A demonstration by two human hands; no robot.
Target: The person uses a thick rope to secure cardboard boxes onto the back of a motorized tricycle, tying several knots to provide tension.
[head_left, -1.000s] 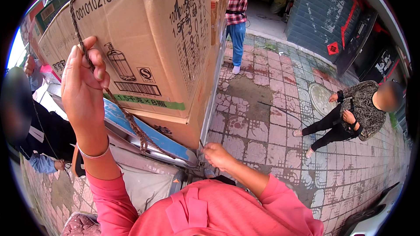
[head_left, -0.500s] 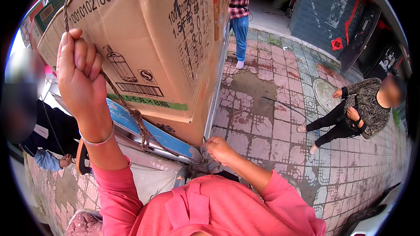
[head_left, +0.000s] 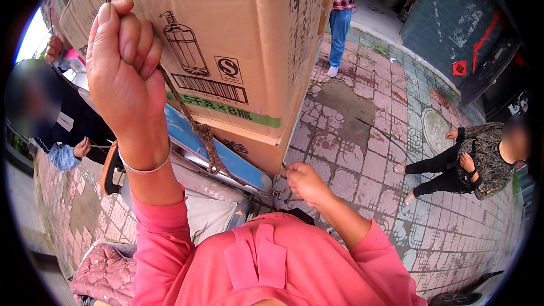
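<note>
My left hand (head_left: 122, 71) is raised high and closed around a brown twisted rope (head_left: 199, 136) that runs down across the front of a large cardboard box (head_left: 226, 28). The rope is taut and knotted lower down near a blue board (head_left: 218, 156) under the box. My right hand (head_left: 303, 181) is low at the box's bottom corner, its fingers pinched on the rope's thin lower end beside a metal fitting. Pink sleeves cover both my arms.
A person in dark clothes (head_left: 476, 161) crouches on the brick paving at right. Another in a plaid shirt and jeans (head_left: 343, 11) stands at the top. A third person (head_left: 62, 130) is at left. A pink quilted cushion (head_left: 105, 275) lies bottom left.
My left hand has climbed higher along the rope and come closer to the camera, pulling the rope tighter. My right hand has stayed at the box's lower corner.
</note>
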